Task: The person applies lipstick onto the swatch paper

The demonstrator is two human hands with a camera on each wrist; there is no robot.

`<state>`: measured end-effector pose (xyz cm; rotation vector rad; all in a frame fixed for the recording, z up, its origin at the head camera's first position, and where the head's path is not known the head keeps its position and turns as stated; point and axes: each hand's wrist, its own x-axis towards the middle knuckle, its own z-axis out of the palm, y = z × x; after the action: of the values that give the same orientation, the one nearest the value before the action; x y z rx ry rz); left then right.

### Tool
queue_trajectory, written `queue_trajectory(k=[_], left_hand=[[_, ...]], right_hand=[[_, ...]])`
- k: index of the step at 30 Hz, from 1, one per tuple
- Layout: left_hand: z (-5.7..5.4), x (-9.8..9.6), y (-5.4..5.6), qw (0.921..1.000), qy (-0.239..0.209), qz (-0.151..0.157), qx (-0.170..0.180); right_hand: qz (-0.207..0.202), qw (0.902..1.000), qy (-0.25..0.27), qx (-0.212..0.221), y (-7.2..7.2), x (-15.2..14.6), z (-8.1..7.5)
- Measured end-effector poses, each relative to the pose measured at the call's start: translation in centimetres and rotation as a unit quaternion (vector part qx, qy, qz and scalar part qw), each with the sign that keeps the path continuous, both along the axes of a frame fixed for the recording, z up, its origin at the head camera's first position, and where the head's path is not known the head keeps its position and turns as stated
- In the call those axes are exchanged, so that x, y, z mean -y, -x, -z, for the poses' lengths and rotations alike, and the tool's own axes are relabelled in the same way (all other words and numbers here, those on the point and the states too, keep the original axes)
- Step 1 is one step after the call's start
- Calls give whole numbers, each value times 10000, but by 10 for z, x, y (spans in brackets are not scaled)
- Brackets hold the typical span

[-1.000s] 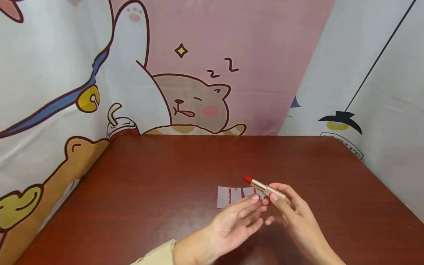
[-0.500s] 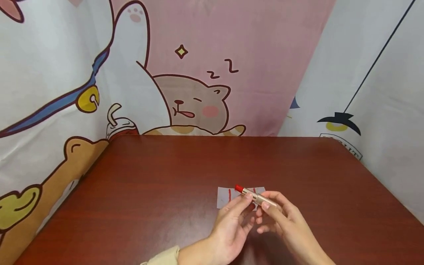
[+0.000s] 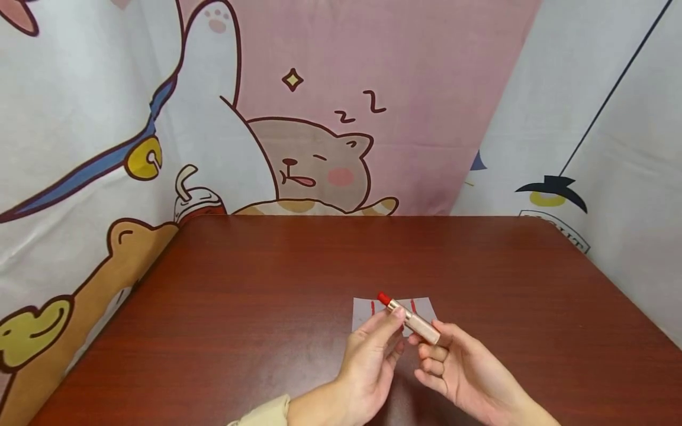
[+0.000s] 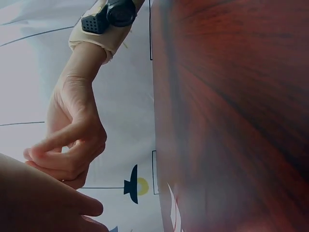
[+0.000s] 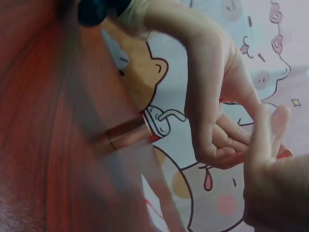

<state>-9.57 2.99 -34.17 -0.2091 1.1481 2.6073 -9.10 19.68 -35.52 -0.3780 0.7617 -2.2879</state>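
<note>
A lipstick [image 3: 418, 324] with a gold case and a bare red tip slants upward to the left above the table. My left hand [image 3: 367, 361] pinches it near its upper part, thumb on the near side. At its lower end, my right hand [image 3: 471, 367] holds the base with thumb and forefinger, while the other fingers curl toward the palm. Both hands also show in the right wrist view, where only a bit of red tip [image 5: 285, 154] peeks past the left hand. Behind the hands lies white paper [image 3: 363, 307] with red strokes, partly covered.
A shiny copper-coloured cylinder [image 5: 128, 135] stands on the table in the right wrist view; the head view does not show it. The brown wooden table [image 3: 240, 284] reaches back to a cartoon-printed cloth [image 3: 415, 106].
My left hand has come up to the lipstick and taken hold of it. The lipstick has shifted slightly left, and my right hand has turned, palm now toward the head camera.
</note>
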Motion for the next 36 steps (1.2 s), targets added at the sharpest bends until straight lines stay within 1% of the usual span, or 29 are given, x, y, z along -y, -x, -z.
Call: queue_trajectory(k=[2, 5, 10, 12, 14, 16, 17, 18, 19, 20, 21, 23, 25, 26, 27, 28, 29, 30, 31, 32, 33, 34, 36], left_hand=[[1, 0, 0, 10000, 80, -29, -17], [2, 1, -1, 9999, 155, -51, -23], [6, 3, -2, 9995, 283, -75, -103], [7, 4, -2, 9993, 339, -82, -108], [8, 4, -2, 9992, 385, -70, -47], [8, 5, -2, 9990, 443, -41, -20], [8, 5, -2, 9989, 466, -26, -13], [8, 5, -2, 9988, 498, -16, -4], [8, 5, -2, 9987, 516, -9, -3], [8, 5, -2, 9986, 533, -12, -3], [8, 5, -2, 9985, 549, -28, 18], [8, 4, -2, 9985, 539, -38, 71], [9, 3, -2, 9987, 502, -13, 115], [9, 3, -2, 9988, 479, 3, 138], [10, 2, -3, 9988, 462, 24, 144], [11, 2, -3, 9989, 441, 39, 153], [11, 1, -3, 9990, 430, 52, 144], [12, 1, -3, 9990, 429, 52, 131], [12, 1, -3, 9990, 428, 45, 123], [12, 2, -3, 9990, 430, 26, 119], [12, 2, -3, 9990, 432, 8, 116], [12, 3, -4, 9990, 433, -3, 116], [12, 3, -4, 9990, 427, -10, 108]], right_hand=[[-148, 9997, 16, 173, 1, 1, 0], [-155, 9997, 28, 207, 1, 1, 0], [-10, 9997, -211, -110, 0, 2, 1], [106, 9987, -434, -261, -1, 2, 1], [290, 9954, -810, -417, -1, 3, 0], [575, 9873, -1354, -606, -2, 4, -1], [734, 9810, -1655, -698, -2, 4, -2], [924, 9725, -1985, -799, -3, 5, -3], [1133, 9615, -2319, -944, -4, 6, -4], [1367, 9480, -2663, -1083, -5, 7, -4], [1601, 9321, -2982, -1290, -6, 8, -4], [2073, 8943, -3539, -1787, -8, 11, -4], [2495, 8552, -4011, -2134, -11, 13, -3], [2647, 8400, -4179, -2230, -12, 14, -2], [2726, 8295, -4267, -2355, -12, 14, -2], [2746, 8257, -4305, -2396, -13, 13, -1], [2719, 8273, -4301, -2382, -13, 13, -1], [2658, 8325, -4256, -2348, -12, 12, -1], [2567, 8395, -4175, -2348, -12, 11, -1], [2450, 8496, -4063, -2302, -11, 10, -1], [2294, 8624, -3902, -2265, -10, 9, -1], [2128, 8774, -3720, -2158, -9, 7, -1], [1701, 9140, -3168, -1880, -7, 4, -1]])
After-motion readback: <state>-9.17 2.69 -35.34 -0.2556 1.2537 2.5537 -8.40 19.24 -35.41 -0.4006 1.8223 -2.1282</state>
